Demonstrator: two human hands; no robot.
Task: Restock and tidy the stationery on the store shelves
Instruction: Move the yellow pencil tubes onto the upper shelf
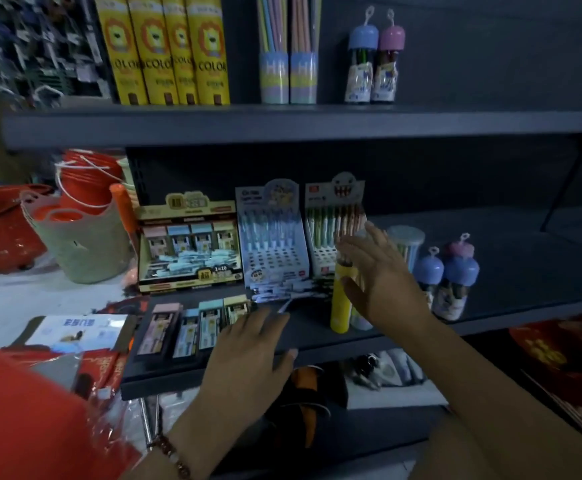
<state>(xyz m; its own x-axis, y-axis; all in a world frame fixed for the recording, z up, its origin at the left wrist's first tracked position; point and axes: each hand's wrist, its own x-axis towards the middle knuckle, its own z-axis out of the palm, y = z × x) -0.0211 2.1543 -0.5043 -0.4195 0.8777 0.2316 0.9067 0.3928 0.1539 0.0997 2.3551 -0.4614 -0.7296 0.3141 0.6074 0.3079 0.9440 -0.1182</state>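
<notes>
On the dark middle shelf (525, 271) stands a yellow tube (340, 299) with a pale tube partly hidden behind it. My right hand (379, 275) hovers just right of the yellow tube, fingers spread, holding nothing. My left hand (251, 348) rests palm down near the shelf's front edge, fingers apart, beside a row of small pastel boxes (192, 327). Behind stand a yellow display box (189, 244) and two pen display stands, one blue (272, 237) and one white (331, 223). Blue-capped jars (452, 282) stand to the right.
The upper shelf (282, 123) carries yellow colour-pencil boxes (164, 50), pastel pencil tubes (287, 53) and two capped jars (374, 57). Left of the shelving sit red buckets (85, 181), a green basket (81, 244) and red packets (33, 410) on the floor.
</notes>
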